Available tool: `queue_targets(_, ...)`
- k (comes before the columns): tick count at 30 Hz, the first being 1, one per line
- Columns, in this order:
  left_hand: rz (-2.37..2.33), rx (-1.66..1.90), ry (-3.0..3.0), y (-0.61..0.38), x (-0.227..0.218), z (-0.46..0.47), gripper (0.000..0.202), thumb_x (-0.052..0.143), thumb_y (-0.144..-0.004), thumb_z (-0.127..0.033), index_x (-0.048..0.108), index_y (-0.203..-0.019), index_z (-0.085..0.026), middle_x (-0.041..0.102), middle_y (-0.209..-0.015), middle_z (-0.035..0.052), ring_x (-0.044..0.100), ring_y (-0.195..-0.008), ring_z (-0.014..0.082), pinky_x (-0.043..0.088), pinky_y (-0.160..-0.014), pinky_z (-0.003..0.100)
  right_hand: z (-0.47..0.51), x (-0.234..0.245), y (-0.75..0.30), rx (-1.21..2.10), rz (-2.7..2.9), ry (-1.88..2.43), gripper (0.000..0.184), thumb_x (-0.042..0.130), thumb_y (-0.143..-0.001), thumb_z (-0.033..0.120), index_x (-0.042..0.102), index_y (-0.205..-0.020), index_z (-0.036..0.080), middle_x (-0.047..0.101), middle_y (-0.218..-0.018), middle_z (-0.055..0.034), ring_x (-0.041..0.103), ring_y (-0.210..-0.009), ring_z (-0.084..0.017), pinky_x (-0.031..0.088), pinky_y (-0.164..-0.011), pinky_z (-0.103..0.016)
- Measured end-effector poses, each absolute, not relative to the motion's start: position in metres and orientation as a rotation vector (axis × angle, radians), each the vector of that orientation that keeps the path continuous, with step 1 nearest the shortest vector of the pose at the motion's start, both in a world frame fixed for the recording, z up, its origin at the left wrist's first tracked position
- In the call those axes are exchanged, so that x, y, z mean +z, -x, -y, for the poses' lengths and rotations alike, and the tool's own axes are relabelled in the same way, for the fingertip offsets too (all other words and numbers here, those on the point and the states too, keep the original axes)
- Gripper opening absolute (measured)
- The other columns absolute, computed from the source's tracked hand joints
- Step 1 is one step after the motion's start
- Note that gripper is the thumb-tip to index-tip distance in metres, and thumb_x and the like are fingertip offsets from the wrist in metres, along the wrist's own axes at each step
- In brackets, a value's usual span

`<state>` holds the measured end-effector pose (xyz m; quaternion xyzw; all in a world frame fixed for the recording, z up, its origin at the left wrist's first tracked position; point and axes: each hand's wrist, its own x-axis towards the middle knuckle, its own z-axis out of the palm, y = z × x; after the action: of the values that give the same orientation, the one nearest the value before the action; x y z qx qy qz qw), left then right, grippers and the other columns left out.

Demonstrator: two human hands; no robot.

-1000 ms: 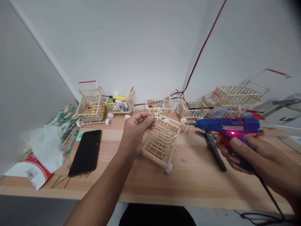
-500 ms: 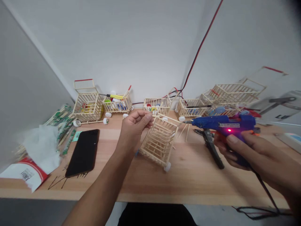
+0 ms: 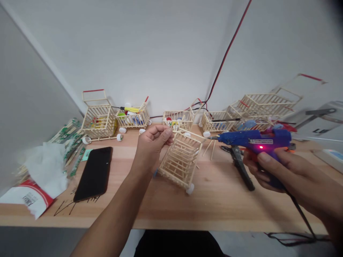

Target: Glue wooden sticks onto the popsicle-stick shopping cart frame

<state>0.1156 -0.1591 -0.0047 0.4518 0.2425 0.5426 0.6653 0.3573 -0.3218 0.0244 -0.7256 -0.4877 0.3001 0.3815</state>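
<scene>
My left hand (image 3: 152, 148) pinches the top corner of a small wooden-stick shopping cart (image 3: 182, 162), which hangs tilted above the table with a white bottle-cap wheel at its lower end. My right hand (image 3: 292, 175) grips a blue hot glue gun (image 3: 254, 140) by its handle, with its red light lit. The gun's metal nozzle points left towards the cart and stays apart from it. Black-handled pliers (image 3: 240, 167) lie on the table below the gun.
Several finished stick carts (image 3: 98, 121) stand along the back of the wooden table (image 3: 166, 210). A black phone (image 3: 93, 174), crumpled white tissue (image 3: 45, 167), a red and white packet (image 3: 26, 200) and green-wrapped stick bundles (image 3: 69, 141) lie left. A glue gun cable runs off the front right.
The whole view has drifted slightly, with the table things sitting a little further left. Both hands keep their hold on the cart and the glue gun.
</scene>
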Motion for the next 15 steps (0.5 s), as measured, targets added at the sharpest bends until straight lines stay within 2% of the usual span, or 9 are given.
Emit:
queue_targets(9,-0.542,1.221,-1.037,-0.1154,-0.0052,0.1588,0.021,0.083,-0.066,-0.027,0.067,-0.071,-0.014,0.066,-0.063,-0.0009,0.058,-0.06,0.0072,0.048,-0.063,0.019,0.323,0.0204,-0.3587,0.722,1.241,1.869,0.053,0.057,-0.075,0.076,0.063,-0.076,0.023,0.057,-0.06,-0.0019,0.053,-0.053,-0.017,0.048,-0.047,-0.028)
queue_targets(15,-0.548,1.22,-1.04,-0.1149,-0.0046,0.1591,0.021,0.083,-0.065,-0.027,0.067,-0.071,-0.014,0.065,-0.063,-0.0011,0.058,-0.061,0.0074,0.048,-0.063,0.019,0.3211,0.0257,-0.355,0.621,1.372,1.891,0.056,0.051,-0.08,0.076,0.057,-0.063,0.023,0.056,-0.057,-0.0028,0.052,-0.052,-0.016,0.047,-0.048,-0.028)
